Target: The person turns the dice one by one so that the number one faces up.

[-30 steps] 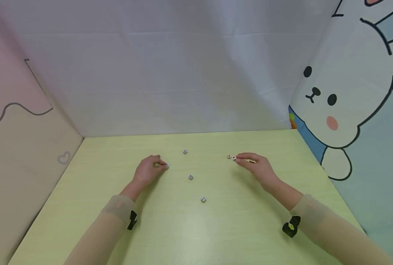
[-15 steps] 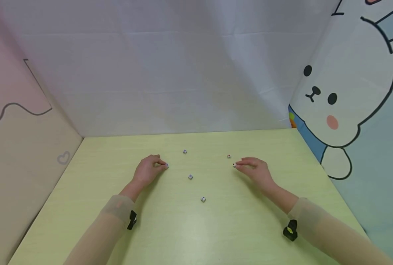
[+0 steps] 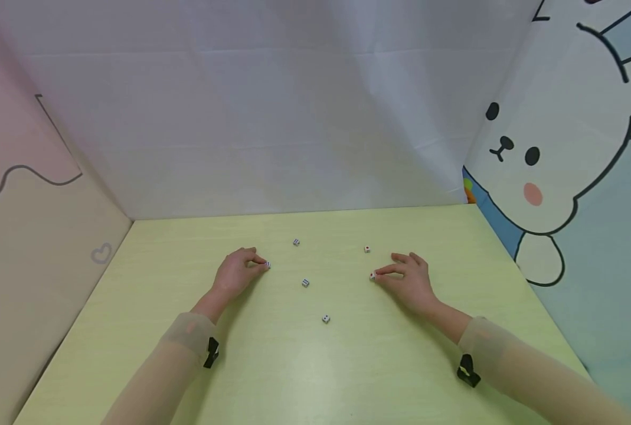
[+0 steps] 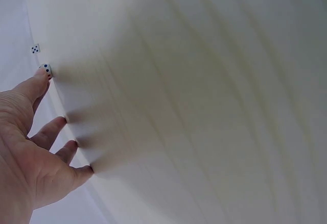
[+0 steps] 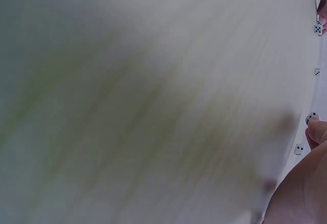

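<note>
The left hand (image 3: 238,275) pinches a small white die (image 3: 268,265) between thumb and forefinger, low at the table surface. In the left wrist view that die (image 4: 46,70) shows blue dots at the fingertips, and the other fingers touch the table. On the right side, the right hand (image 3: 408,282) pinches another die (image 3: 372,275) with thumb and forefinger, its remaining fingers spread. The right wrist view shows this die (image 5: 311,118) at the fingertips. A die with a red dot (image 3: 367,249) lies behind the right hand.
Between the hands lie a die at the back (image 3: 296,242), one in the middle (image 3: 306,283) and one nearer the front (image 3: 326,319). The pale yellow table (image 3: 273,366) meets a white cloth (image 3: 294,130) behind and printed panels at both sides.
The right hand has moved toward the front with its die, away from the red-dotted die it was beside. Its outer fingers have spread. The left hand has stayed in place.
</note>
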The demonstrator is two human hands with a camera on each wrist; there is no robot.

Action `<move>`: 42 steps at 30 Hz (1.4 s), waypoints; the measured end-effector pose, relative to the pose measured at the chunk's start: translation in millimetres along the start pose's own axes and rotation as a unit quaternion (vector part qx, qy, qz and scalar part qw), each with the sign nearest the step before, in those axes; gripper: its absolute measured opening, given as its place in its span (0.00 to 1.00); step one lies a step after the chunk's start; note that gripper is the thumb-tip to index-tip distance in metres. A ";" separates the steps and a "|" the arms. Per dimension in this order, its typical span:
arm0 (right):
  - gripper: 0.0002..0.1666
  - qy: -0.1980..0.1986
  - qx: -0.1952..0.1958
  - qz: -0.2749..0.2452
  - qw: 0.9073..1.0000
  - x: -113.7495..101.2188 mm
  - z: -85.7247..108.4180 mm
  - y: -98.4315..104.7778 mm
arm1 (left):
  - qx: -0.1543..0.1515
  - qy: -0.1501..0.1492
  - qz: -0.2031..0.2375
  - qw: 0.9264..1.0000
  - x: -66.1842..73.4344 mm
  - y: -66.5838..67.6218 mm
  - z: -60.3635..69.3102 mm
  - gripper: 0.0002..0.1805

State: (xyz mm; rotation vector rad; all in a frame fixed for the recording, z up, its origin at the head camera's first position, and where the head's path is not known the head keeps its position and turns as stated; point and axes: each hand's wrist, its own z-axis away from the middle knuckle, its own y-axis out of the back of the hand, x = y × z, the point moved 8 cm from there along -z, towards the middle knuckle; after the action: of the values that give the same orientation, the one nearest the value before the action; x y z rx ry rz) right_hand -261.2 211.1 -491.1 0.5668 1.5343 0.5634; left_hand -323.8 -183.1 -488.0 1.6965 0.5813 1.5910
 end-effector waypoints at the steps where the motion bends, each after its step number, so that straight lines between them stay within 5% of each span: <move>1: 0.12 0.003 -0.001 0.003 1.000 -0.8 0.4 0.0 | 0.000 0.001 0.001 1.000 0.2 0.3 0.4 0.10; 42: 0.11 0.057 0.003 0.074 0.996 -7.3 8.3 7.8 | -0.002 -0.006 -0.014 1.000 4.1 1.5 5.2 0.11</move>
State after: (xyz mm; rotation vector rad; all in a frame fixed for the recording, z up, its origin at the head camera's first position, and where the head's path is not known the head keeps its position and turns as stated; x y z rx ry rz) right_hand -252.5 212.2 -480.8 0.6669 1.6094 0.7159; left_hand -318.4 -182.1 -484.1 1.6874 0.5928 1.5608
